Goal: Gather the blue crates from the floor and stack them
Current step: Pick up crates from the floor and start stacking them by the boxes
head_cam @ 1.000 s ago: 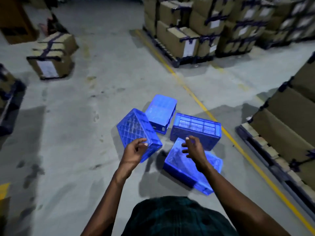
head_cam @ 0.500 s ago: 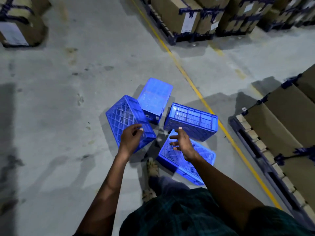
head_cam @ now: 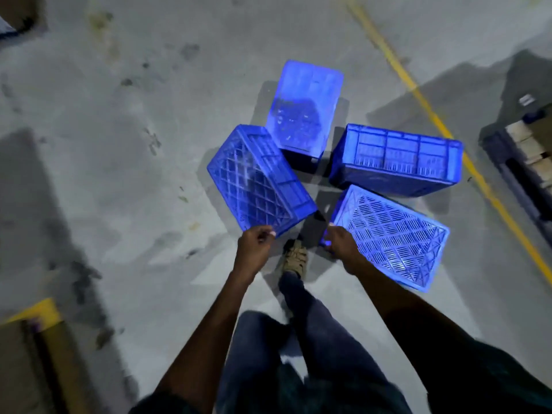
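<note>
While the person bends over the concrete floor (head_cam: 125,180), both hands reach the nearest edges of two blue crates. Nearest of all stands a sandalled foot (head_cam: 295,258), planted between the arms. The left hand (head_cam: 254,249) curls its fingers at the near corner of the left crate (head_cam: 257,180), which lies on its side with the lattice base facing up; whether the grip has closed on the rim cannot be told. The right hand (head_cam: 339,243) wraps the near corner of the right crate (head_cam: 388,237), which lies overturned with its slotted base upward, and that grip looks clamped on the edge.

Beyond them, a third crate (head_cam: 397,158) rests on its long side, touching or just beside the right one, and a fourth crate (head_cam: 304,106) lies base-up behind the left one. All four sit clustered, none yet stacked.

These look like stiff moulded plastic, probably light for their bulk and not fragile, though smooth walls may slip in one hand. Rims and handle slots seem the sound places to hold, and each likely needs turning upright before nesting.

Open floor spreads wide to the left and behind the foot, good room for a stack. To the right a yellow line (head_cam: 418,94) runs past, with a pallet (head_cam: 519,174) close beyond it, so that side is tighter.
</note>
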A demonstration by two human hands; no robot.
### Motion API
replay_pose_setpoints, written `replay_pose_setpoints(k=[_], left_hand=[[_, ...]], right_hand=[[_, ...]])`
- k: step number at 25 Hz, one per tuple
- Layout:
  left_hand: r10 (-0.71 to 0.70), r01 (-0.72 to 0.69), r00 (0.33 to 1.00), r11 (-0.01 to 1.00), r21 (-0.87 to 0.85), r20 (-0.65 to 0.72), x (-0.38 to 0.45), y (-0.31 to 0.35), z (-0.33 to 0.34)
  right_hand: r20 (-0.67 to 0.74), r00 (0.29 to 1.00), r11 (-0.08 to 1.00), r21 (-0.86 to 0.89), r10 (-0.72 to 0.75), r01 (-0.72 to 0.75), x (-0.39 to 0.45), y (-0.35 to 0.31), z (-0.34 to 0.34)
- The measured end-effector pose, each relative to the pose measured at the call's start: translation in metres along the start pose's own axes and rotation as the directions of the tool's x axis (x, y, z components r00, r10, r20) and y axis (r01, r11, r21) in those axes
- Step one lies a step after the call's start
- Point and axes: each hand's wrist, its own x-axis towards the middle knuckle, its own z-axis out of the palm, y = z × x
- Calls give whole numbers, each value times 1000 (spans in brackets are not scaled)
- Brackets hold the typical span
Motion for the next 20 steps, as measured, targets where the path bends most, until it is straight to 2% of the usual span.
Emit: replay_pose_setpoints(k=[2, 7, 10, 12, 14, 17, 20], left_hand=[[-8, 7, 1000, 999, 35, 12, 43, -9, 17], [-79, 76, 997, 991, 114, 18, 197, -56, 104], [-238, 241, 970, 964, 114, -40, 277, -88, 158], [-360, 368, 930, 910, 192, -77, 313, -113, 181], [-413, 411, 911, 899, 148, -23, 336, -138, 189], [-345, 347, 938, 936, -55, 44, 349, -173, 177], [-331, 333, 942, 942, -43, 50, 345, -195, 154]], right_hand=[[-84, 996, 1000, 15, 21, -20, 37, 6, 6], [-190, 973, 986, 128, 134, -111, 223, 73, 38], [-236, 966, 988, 131, 105, -75, 292, 76, 58], [-252, 961, 988, 132, 113, -81, 341, 95, 66], [-272, 954, 984, 152, 129, -90, 371, 113, 72], [-220, 970, 989, 123, 104, -78, 378, 118, 89], [-85, 985, 980, 147, 150, -136, 370, 118, 101]])
